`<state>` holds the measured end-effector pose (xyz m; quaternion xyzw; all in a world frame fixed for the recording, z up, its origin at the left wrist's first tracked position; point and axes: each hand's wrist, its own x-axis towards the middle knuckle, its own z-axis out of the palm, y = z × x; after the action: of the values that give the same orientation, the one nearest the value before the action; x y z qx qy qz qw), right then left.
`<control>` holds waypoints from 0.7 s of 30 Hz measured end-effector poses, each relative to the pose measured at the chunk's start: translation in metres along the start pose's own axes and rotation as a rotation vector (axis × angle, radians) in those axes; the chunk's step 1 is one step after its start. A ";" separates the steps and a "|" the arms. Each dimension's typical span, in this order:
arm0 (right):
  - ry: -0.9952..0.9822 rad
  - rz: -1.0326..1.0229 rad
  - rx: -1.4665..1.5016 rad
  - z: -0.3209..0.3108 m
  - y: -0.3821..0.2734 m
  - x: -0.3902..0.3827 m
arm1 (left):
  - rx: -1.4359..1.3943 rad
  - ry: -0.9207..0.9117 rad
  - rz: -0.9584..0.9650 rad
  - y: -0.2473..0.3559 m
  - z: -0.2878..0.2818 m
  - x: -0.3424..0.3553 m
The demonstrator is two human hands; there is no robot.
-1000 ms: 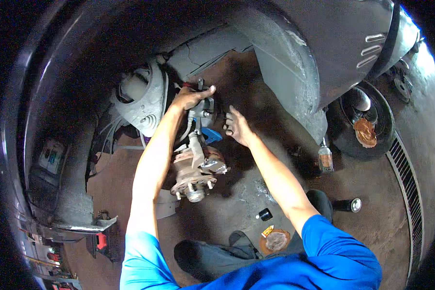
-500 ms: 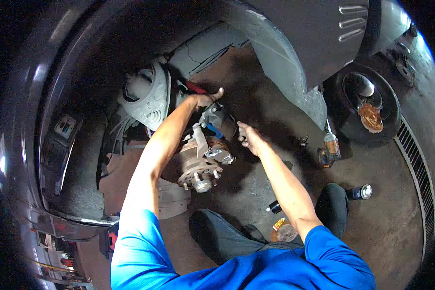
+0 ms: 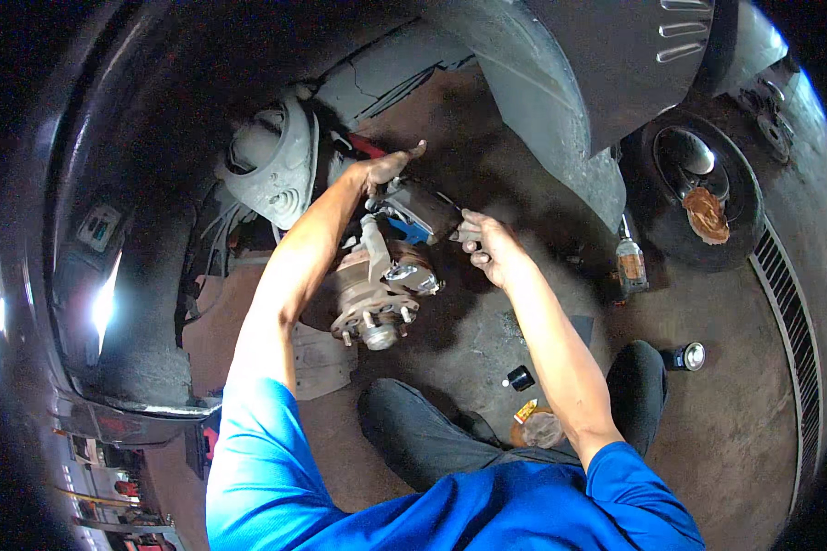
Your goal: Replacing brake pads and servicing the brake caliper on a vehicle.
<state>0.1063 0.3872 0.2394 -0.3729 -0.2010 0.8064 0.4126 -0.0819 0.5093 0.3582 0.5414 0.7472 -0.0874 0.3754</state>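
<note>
My left hand [image 3: 384,171] is at the back of a dark grey brake caliper [image 3: 421,209]. Its palm lies against the caliper, one finger points out to the upper right, and the other fingers are partly hidden. At the caliper's right end, my right hand [image 3: 489,246] has its thumb and fingers pinched together on something thin and dark that I cannot make out. A blue piece [image 3: 404,231] shows under the caliper. Below sits a rusty wheel hub [image 3: 377,317] with bare studs, in front of the brake disc and its bracket.
A grey suspension arm [image 3: 280,179] lies to the left inside the wheel arch. On the floor at right are a cordless impact wrench [image 3: 630,266], a spray can [image 3: 691,356] and a wheel [image 3: 740,234] with a brown rag [image 3: 706,216]. A black cap [image 3: 520,377] lies between my knees.
The caliper has tilted, so more of its long side shows. My right hand has turned and closed in on its right end. The view has shifted slightly.
</note>
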 end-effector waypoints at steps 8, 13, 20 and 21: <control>-0.069 0.029 0.102 0.000 -0.012 -0.016 | 0.185 -0.129 0.769 -0.034 -0.015 0.026; -0.098 -0.003 0.109 0.006 -0.010 -0.032 | 0.018 -0.091 0.602 -0.030 -0.012 0.024; -0.088 0.016 0.161 0.010 0.000 -0.044 | -0.156 -0.120 0.474 -0.014 0.008 -0.008; -0.063 0.044 0.171 0.011 0.001 -0.044 | -0.111 -0.118 0.459 -0.013 0.008 -0.012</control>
<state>0.1139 0.3510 0.2653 -0.3151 -0.1363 0.8407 0.4187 -0.0876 0.4914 0.3567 0.6694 0.5852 0.0097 0.4575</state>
